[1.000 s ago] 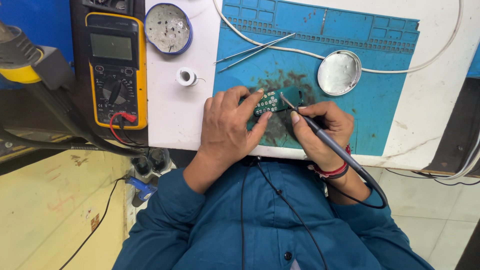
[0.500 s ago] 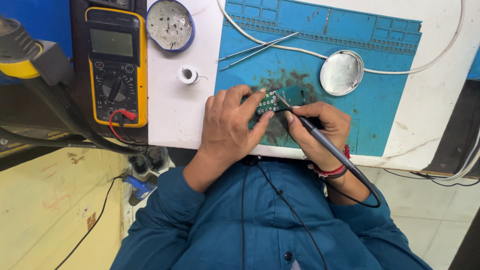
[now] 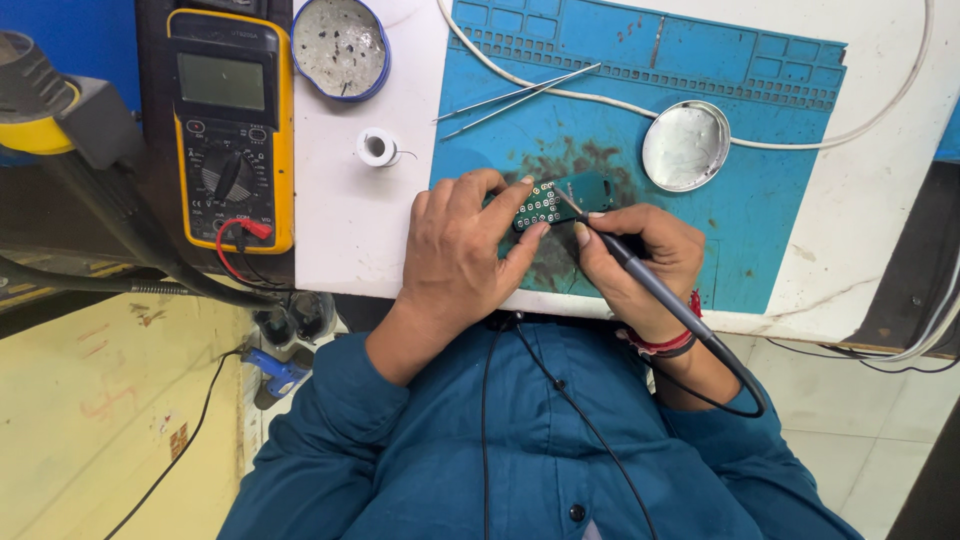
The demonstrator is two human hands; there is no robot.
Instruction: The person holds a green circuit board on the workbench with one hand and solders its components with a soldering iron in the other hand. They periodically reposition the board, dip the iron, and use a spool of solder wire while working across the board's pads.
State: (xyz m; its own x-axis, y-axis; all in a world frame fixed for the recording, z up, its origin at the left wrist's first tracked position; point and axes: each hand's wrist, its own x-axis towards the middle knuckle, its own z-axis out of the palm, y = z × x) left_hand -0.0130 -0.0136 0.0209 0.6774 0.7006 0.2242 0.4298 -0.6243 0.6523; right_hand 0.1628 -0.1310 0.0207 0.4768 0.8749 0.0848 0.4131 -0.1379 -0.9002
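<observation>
Pinching a small green circuit board between thumb and fingertips, the left hand steadies it on the blue mat. Just right, the right hand grips 1 soldering iron pen-style, its tip touching the board beside the left fingertips.

Blue work mat, dark-stained beneath my green, white-dotted circuit board. Left of mat: yellow-and-black multimeter, blue-rimmed grey tin. On mat: silver dish. My black soldering iron; my sleeves, blue.
</observation>
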